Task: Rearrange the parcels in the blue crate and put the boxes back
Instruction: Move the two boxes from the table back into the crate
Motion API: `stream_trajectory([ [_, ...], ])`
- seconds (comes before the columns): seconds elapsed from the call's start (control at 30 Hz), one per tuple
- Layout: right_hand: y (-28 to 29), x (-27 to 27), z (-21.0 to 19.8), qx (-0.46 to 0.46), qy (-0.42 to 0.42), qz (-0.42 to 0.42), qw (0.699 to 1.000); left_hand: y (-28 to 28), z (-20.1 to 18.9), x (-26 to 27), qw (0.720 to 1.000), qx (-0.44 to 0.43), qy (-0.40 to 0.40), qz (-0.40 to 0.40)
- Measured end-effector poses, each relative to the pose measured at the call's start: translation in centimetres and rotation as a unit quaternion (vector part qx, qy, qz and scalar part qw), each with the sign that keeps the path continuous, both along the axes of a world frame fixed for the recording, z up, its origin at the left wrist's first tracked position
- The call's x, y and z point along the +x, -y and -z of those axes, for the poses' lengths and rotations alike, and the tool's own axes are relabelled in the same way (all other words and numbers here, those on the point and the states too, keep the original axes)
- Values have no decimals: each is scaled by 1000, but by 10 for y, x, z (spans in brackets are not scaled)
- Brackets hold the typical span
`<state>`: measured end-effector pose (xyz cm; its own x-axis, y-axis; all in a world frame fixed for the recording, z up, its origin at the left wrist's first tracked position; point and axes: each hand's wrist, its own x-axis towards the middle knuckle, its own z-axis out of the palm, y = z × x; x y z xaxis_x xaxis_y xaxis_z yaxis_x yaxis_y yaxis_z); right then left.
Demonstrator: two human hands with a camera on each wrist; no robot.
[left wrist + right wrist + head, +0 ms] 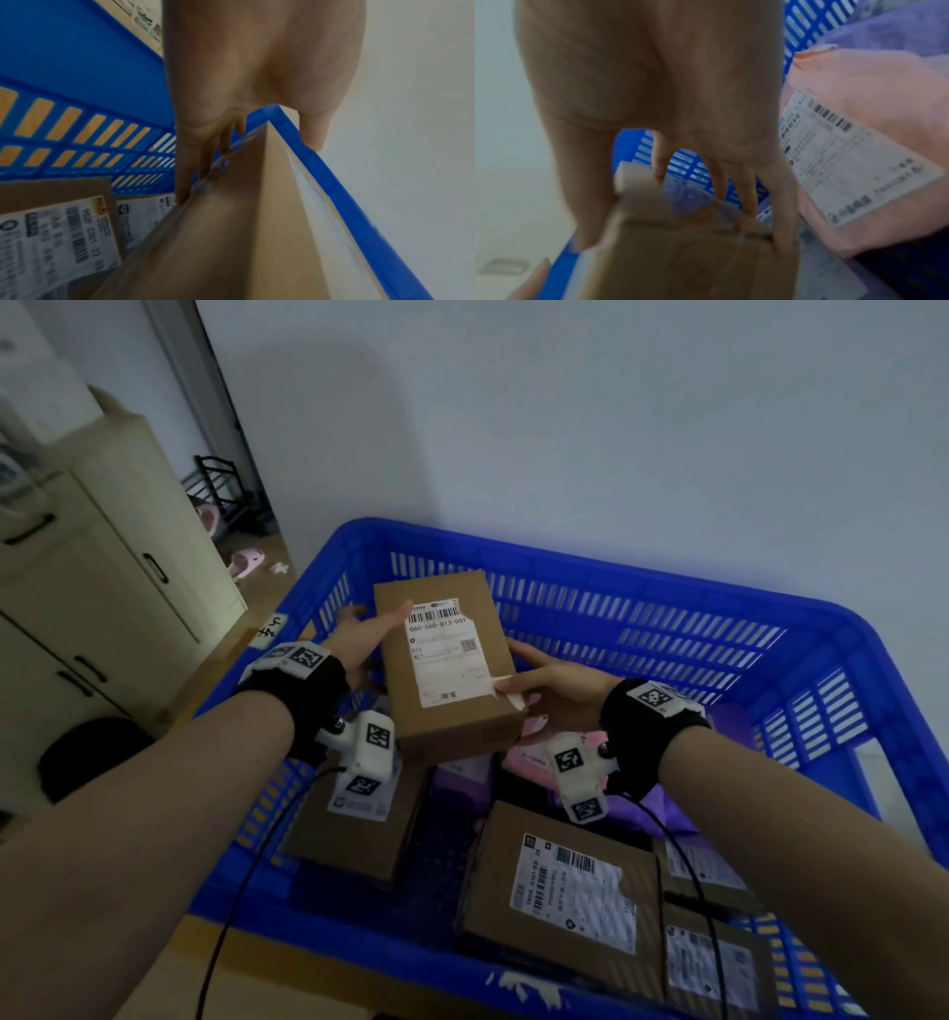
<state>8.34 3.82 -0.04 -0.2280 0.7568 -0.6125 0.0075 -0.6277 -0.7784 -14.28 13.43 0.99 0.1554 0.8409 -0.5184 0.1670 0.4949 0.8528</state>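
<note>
Above the blue crate (606, 559) both hands hold one brown cardboard box (462, 711) with a white shipping label. My left hand (359, 634) grips its left edge, thumb on the label side and fingers underneath (195, 154). My right hand (544, 690) grips the box's right side, thumb on top near a peeling label corner, fingers below (741, 188). The box (231, 233) is tilted, with its far end raised. Inside the crate lie more labelled brown boxes (565, 896), a pink soft parcel (859, 101) and a purple one (662, 809).
A beige cabinet (102, 588) stands to the left of the crate. The crate sits against a white wall (616, 428). Pink slippers (246, 562) and a black rack (226, 490) lie on the floor beyond. Cables run from both wrist cameras across the crate's near rim.
</note>
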Motion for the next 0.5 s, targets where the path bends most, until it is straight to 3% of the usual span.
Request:
stream_trajectory([
  [0.2, 6, 0, 8, 0, 22, 54, 998, 4, -6, -5, 999, 7, -13, 30],
  [0.37, 5, 1, 13, 27, 78, 205, 975, 9, -1, -11, 999, 19, -36, -28],
  [0.5, 3, 4, 15, 27, 61, 294, 953, 12, 7, -11, 998, 39, -44, -35],
])
